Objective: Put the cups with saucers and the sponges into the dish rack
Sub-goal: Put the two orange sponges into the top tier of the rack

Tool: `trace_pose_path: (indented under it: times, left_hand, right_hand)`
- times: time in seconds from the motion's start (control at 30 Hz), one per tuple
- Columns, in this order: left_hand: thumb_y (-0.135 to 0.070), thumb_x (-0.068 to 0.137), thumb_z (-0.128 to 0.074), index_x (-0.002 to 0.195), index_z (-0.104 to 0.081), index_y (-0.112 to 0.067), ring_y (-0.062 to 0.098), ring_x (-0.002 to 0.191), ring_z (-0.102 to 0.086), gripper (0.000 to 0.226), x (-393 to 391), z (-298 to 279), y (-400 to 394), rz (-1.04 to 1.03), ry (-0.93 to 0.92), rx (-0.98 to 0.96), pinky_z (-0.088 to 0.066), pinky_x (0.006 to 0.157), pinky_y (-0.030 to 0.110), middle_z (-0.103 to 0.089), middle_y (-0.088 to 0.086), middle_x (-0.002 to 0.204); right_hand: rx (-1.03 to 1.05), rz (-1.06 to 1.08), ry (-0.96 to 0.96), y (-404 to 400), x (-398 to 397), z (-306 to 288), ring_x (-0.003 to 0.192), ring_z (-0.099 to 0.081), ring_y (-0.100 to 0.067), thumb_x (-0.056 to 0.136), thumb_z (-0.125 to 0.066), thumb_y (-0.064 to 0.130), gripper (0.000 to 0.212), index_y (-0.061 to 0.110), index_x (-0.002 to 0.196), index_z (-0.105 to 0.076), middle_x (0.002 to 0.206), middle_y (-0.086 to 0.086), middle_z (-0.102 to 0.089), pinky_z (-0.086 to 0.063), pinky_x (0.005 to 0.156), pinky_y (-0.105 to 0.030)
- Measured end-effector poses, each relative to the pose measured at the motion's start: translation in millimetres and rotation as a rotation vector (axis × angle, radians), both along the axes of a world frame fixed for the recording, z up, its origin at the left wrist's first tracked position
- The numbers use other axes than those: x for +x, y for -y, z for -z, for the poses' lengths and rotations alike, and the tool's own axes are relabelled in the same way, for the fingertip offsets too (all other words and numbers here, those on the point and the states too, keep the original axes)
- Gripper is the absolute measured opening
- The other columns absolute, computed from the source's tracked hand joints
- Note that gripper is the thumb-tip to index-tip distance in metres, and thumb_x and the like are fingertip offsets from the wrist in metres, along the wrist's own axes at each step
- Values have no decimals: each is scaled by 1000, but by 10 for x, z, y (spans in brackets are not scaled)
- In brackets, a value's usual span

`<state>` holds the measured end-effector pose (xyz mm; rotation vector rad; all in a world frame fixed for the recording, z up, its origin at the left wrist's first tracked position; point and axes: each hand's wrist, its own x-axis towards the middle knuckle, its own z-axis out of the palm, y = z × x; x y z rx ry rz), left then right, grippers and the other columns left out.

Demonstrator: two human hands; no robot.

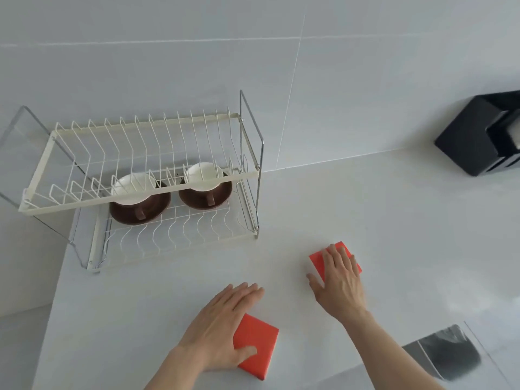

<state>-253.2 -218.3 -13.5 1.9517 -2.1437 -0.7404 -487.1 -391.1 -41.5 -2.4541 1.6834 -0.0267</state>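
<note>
Two white cups on brown saucers stand on the lower tier of the cream wire dish rack [140, 199]: the left cup [132, 190] and the right cup [204, 175]. One red sponge [260, 342] lies on the white counter near me. My left hand [219, 327] lies flat over its left edge, with the thumb on top of it. A second red sponge [318, 261] lies further right. My right hand [340, 282] rests flat on that one, fingers spread and thumb off to the left. Neither sponge is lifted.
The rack stands against the tiled wall at the counter's left end, and the counter edge drops off to its left. A black box [472, 136] sits at the back right. A steel sink [450, 353] is at the bottom right.
</note>
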Motion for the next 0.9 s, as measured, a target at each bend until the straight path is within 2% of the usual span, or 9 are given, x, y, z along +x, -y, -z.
trace_pose_path:
  times: [0.1, 0.2, 0.27, 0.37, 0.47, 0.57, 0.67, 0.8, 0.9]
  left_hand:
    - [-59, 79, -61, 153, -12, -45, -13, 140, 12, 90, -15, 37, -34, 1, -22, 24, 25, 108, 7, 0, -34, 154]
    - [-59, 81, -61, 145, -34, -41, -5, 147, -12, 72, 18, 111, -10, -71, -27, -29, 21, 107, 4, -21, -26, 157]
    - [-58, 84, -59, 139, -41, -38, 3, 146, -28, 61, 54, 180, 7, -122, -17, -63, 12, 114, 9, -36, -18, 155]
    - [-49, 90, -59, 129, -48, -37, 10, 143, -34, 42, 137, 247, 18, -238, 22, -132, -7, 119, 21, -45, -14, 148]
    - [-45, 92, -59, 123, -53, -34, 17, 143, -39, 34, 227, 250, 31, -332, 99, -186, -14, 120, 29, -48, -9, 146]
    - [-62, 84, -55, 133, -47, -35, 14, 149, -26, 57, 267, 186, 58, -278, 80, -134, -7, 122, 29, -35, -11, 156]
    - [-71, 71, -63, 147, -30, -38, 9, 152, -12, 89, 279, 130, 87, -184, 80, -53, 2, 124, 25, -18, -15, 162]
    - [-50, 75, -74, 151, -25, -35, 11, 152, -15, 92, 274, 104, 97, -190, 116, -42, 9, 118, 19, -20, -15, 163]
    - [-43, 76, -75, 150, -31, -34, 12, 149, -24, 86, 283, 115, 107, -205, 133, -50, 1, 117, 20, -28, -12, 160]
  right_hand:
    - [66, 35, -17, -47, -35, 32, 150, -20, -36, 89, -58, 53, 77, 8, 149, -38, 160, -11, -32, -21, 121, -51]
    - [71, 11, 4, -79, 49, -5, 148, -23, -34, 89, -54, 55, 77, 10, 149, -38, 159, -9, -33, -25, 120, -48]
    - [60, -42, 12, -94, 132, -34, 145, -28, -32, 87, -51, 57, 77, 12, 148, -40, 158, -7, -35, -29, 118, -46]
    - [44, -147, 40, -135, 261, -51, 142, -34, -31, 81, -51, 59, 80, 13, 146, -44, 156, -6, -39, -33, 115, -44]
    - [56, -248, 66, -164, 364, -58, 144, -31, -28, 78, -55, 59, 85, 14, 149, -39, 158, -4, -36, -33, 114, -38]
    - [66, -335, 21, -105, 370, -62, 151, -14, -27, 75, -59, 60, 95, 19, 155, -27, 165, -1, -20, -17, 122, -37]
    - [77, -404, -91, 18, 351, -71, 153, 7, -28, 76, -70, 55, 109, 22, 158, -7, 167, 3, -1, 2, 125, -42]
    - [128, -426, -126, 102, 417, -88, 153, 9, -27, 78, -75, 46, 114, 24, 158, 3, 167, 4, 2, -9, 125, -45]
    - [84, -454, -150, 101, 493, -63, 153, -2, -31, 78, -77, 46, 112, 23, 158, -3, 166, 0, -8, -15, 123, -48]
